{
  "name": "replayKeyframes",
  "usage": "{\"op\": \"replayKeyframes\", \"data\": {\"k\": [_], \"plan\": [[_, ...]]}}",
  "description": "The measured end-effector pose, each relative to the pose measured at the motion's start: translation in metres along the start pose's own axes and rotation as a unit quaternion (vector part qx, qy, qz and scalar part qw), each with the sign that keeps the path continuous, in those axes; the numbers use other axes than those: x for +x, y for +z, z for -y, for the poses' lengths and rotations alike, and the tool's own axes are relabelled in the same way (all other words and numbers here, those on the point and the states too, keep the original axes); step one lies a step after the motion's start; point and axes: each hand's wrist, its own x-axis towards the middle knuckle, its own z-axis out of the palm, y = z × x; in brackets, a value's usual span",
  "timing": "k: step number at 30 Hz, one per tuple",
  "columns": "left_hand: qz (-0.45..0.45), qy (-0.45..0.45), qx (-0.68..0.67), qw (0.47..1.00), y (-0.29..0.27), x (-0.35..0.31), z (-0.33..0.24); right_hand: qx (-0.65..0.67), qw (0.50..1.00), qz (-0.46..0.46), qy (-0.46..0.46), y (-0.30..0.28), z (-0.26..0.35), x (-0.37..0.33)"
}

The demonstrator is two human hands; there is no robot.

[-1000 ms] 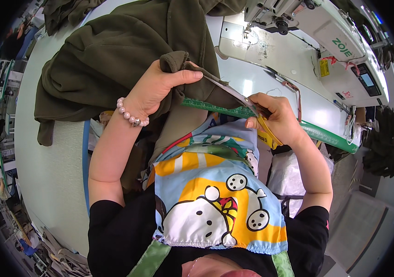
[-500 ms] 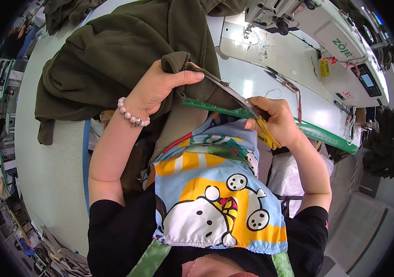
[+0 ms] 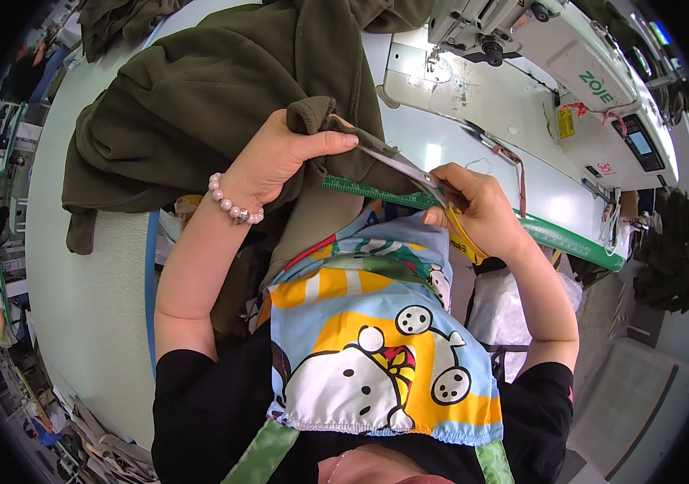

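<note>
A large dark olive garment [image 3: 191, 105] lies bunched over the work table, and its near edge is rolled up in my left hand [image 3: 276, 157]. That hand is closed, its thumb pressed on the cloth. My right hand [image 3: 481, 210] grips a pair of scissors [image 3: 464, 234] by the yellow handles. The blades point left along the fabric edge, and their tips reach close to my left thumb. Just under the blades, a green measuring strip [image 3: 376, 190] runs along the table's front edge.
A white sewing machine [image 3: 586, 81] stands at the far right, with tweezers [image 3: 481, 133] lying before it. The pale table [image 3: 90, 323] extends to the left with a blue edge. Dark cloth pieces [image 3: 671, 250] hang at the right. My patterned apron [image 3: 385, 323] sits below my hands.
The scissors have shifted slightly left and tilted a little, their handles swinging left with my right hand. My left hand and the garment have barely moved.
</note>
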Motion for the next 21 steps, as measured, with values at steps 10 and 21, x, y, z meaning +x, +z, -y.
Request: {"op": "replayKeyframes", "data": {"k": [10, 21], "plan": [[-0.006, 0.009, -0.031, 0.999, -0.001, 0.000, 0.002, 0.009, 0.999, -0.037, -0.027, 0.007, 0.009, 0.011], [0.009, 0.001, -0.015, 1.000, -0.001, 0.001, 0.000, 0.040, 0.999, -0.007, 0.013, 0.006, 0.006, 0.005]]}}
